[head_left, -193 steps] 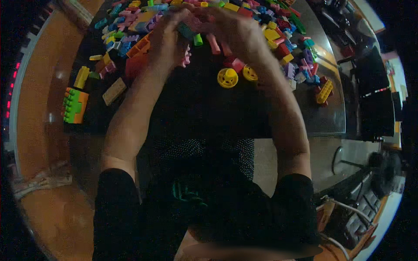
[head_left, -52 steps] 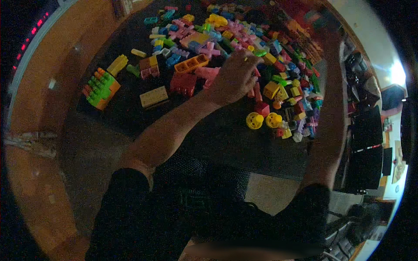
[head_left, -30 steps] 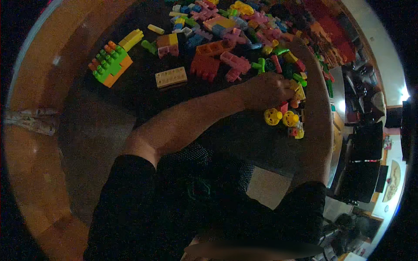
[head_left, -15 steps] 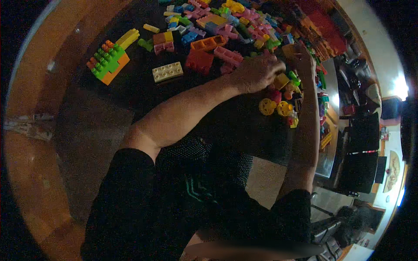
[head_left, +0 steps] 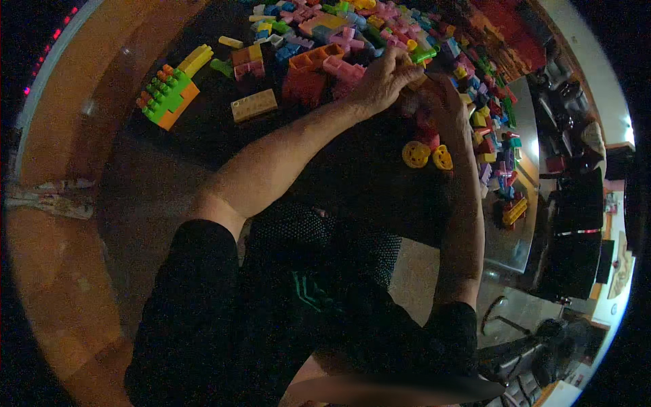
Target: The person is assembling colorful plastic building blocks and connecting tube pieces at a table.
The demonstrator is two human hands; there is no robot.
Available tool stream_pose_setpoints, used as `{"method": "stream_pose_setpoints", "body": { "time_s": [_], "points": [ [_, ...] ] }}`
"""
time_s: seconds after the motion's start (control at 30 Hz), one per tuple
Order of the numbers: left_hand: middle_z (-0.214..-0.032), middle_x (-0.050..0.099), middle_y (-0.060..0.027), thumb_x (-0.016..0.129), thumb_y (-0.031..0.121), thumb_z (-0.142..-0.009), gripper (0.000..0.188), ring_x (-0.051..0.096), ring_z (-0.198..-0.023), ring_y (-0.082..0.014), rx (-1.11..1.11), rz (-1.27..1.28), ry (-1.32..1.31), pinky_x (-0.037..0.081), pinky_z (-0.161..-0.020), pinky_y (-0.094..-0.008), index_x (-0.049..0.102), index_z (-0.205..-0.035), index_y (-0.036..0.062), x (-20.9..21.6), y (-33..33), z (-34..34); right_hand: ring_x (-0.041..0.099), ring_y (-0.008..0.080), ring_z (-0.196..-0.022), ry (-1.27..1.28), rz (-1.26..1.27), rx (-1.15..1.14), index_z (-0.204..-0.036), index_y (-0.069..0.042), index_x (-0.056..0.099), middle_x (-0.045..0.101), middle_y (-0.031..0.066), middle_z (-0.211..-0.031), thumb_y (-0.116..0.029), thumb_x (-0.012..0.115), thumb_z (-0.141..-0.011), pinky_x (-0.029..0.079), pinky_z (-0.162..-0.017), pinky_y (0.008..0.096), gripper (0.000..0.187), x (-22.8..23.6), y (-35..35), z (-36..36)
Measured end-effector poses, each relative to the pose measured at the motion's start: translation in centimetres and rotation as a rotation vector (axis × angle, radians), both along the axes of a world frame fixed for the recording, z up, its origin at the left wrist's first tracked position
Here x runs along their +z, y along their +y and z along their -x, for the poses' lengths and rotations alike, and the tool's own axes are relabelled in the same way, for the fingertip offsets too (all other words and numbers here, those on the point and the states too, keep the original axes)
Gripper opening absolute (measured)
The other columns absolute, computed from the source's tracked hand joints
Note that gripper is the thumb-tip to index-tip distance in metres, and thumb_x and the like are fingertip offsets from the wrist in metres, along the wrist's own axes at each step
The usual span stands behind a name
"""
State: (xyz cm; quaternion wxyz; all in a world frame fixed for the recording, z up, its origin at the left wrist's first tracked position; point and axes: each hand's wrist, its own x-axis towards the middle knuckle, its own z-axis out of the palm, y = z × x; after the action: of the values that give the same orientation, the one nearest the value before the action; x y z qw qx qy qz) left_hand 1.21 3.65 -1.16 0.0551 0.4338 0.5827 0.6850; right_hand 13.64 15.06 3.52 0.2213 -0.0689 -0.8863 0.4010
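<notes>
My left hand (head_left: 388,80) is closed, thumb and fingers drawn together beside a bright green toy block (head_left: 425,54); whatever is in its fingers I cannot make out. Close to its right, my right hand (head_left: 449,100) curls around an orange-brown toy block (head_left: 418,83), partly hidden and dim. The two hands nearly meet over this block. Below them lie a red piece (head_left: 427,132) and two yellow wheel-like pieces (head_left: 416,154), the right one partly covered by my right forearm.
A large heap of mixed toy blocks (head_left: 325,27) spreads across the far side of the dark table and down its right. A green and orange block build (head_left: 166,98) stands at the left, near a cream block (head_left: 254,106). Black chairs (head_left: 569,230) are at the right.
My left hand has moved up and a little left. My right hand has come left toward it with the orange-brown block, and the view has shifted slightly.
</notes>
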Motion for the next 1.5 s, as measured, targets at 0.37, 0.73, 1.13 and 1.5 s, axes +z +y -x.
{"method": "stream_pose_setpoints", "body": {
  "time_s": [0.37,0.73,1.13,1.5],
  "points": [
    [-0.1,0.059,-0.0064,0.053,0.028,-0.089,0.028,0.056,-0.088,-0.014,0.049,0.074,-0.076,0.046,-0.079,-0.0277,0.053,-0.106,0.0047,-0.6,0.5,0.6,0.058,0.0139,-0.074,-0.001,-0.003,0.054,-0.107,-0.005,0.052,0.06,0.0082,-0.09,-0.016,0.061,-0.082,0.048,-0.063,0.0268,0.029,-0.2,0.2,0.1],
    [-0.092,0.059,-0.0098,0.057,0.037,-0.086,0.04,0.061,-0.079,-0.0164,-0.382,-0.049,-0.311,0.052,-0.065,-0.0299,0.049,-0.103,0.0019,0.9,-0.4,-0.9,0.057,0.0328,-0.088,0.203,-0.467,0.012,-0.107,-0.005,0.053,0.057,0.0135,-0.095,-0.026,0.068,-0.073,0.049,-0.07,0.0371,0.042,1.4,-0.4,-0.7],
    [-0.096,0.057,-0.0106,0.061,0.022,-0.084,0.033,0.06,-0.086,-0.0232,-0.469,-0.281,-0.904,0.054,-0.073,-0.0366,0.051,-0.109,0.0014,4.5,-1.8,0.4,0.06,0.0139,-0.083,-0.14,-0.306,-0.158,-0.11,-0.006,0.057,0.062,0.0059,-0.094,-0.015,0.06,-0.082,0.048,-0.072,0.0271,0.029,4.4,2.4,-3.6],
    [-0.095,0.061,-0.0109,0.061,0.02,-0.084,0.029,0.062,-0.087,-0.0218,-0.392,-0.471,-0.798,0.053,-0.071,-0.0318,0.055,-0.103,-0.0005,4.2,-3.2,4.2,0.058,0.0133,-0.083,0.502,-0.388,-0.146,-0.109,-0.001,0.053,0.06,0.0062,-0.098,-0.024,0.056,-0.087,0.047,-0.068,0.0257,0.032,1.3,8.1,-2.3]
  ]
}}
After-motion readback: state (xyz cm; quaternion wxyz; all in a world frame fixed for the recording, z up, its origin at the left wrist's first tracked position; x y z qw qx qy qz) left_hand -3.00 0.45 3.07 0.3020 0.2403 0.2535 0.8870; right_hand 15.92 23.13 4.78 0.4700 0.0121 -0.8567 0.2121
